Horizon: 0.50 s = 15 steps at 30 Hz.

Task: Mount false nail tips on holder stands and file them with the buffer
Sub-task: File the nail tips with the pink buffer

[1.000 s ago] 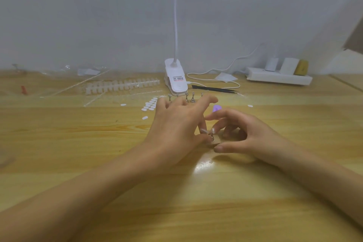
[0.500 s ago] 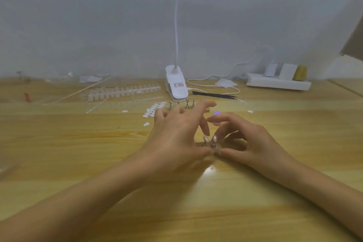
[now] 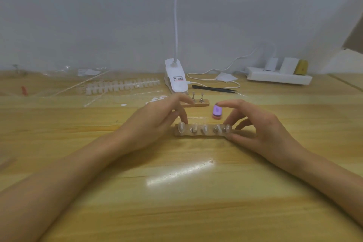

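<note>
A wooden holder base (image 3: 208, 134) lies on the table between my hands and carries several metal stands with clear nail tips (image 3: 181, 128) mounted on them. My left hand (image 3: 157, 122) hovers at its left end with relaxed fingers, one fingertip just behind the leftmost tip. At the base's right end, my right hand (image 3: 255, 129) pinches it, thumb in front and a finger behind the rightmost stand. The forefinger of that hand stretches out over the purple buffer block (image 3: 217, 111), which stands just behind the base.
A second wooden base (image 3: 198, 104) with bare stands lies further back. Behind it are a white clip lamp (image 3: 176, 80), black tweezers (image 3: 214, 89), a strip of nail tips (image 3: 121, 86), loose white stickers (image 3: 155, 100) and a white power strip (image 3: 279, 77) by the wall.
My hands were huddled together over one stand. They have drawn apart, so the whole row of mounted tips now shows between them. The view has also tilted down a little.
</note>
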Each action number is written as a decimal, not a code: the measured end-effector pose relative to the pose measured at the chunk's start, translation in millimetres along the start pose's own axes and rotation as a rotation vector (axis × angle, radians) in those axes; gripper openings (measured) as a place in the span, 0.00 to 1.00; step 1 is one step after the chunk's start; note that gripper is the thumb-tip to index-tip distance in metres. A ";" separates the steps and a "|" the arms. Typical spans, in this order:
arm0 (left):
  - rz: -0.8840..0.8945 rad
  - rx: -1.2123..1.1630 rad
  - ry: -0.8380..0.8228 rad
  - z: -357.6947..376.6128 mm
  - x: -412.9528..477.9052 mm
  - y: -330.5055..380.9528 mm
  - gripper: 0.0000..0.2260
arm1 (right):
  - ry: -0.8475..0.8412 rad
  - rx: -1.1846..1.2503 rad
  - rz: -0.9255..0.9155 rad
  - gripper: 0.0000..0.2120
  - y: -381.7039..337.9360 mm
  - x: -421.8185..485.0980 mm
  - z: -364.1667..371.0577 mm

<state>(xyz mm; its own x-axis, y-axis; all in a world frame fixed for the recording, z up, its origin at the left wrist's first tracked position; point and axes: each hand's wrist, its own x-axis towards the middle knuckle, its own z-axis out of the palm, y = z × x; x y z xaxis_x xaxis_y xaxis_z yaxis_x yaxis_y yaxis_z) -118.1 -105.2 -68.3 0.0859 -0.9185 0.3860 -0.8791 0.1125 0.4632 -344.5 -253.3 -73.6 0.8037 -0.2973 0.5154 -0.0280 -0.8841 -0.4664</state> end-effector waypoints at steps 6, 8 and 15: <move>0.038 -0.010 0.056 3.6 -1.6 -5.9 0.18 | -0.003 0.008 0.015 0.30 3.1 -0.8 1.0; 0.038 -0.001 0.067 4.1 -1.7 -7.2 0.18 | -0.003 0.009 0.012 0.29 4.1 -1.1 0.6; -0.004 0.165 0.132 -7.5 -2.1 -15.9 0.13 | -0.009 -0.042 -0.025 0.28 7.0 -0.7 -2.6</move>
<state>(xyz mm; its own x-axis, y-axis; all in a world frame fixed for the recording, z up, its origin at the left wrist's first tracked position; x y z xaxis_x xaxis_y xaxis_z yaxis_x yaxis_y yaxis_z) -100.8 -102.2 -70.5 0.1407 -0.8600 0.4904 -0.9425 0.0352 0.3323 -346.8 -260.2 -75.3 0.8095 -0.2720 0.5203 -0.0328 -0.9058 -0.4224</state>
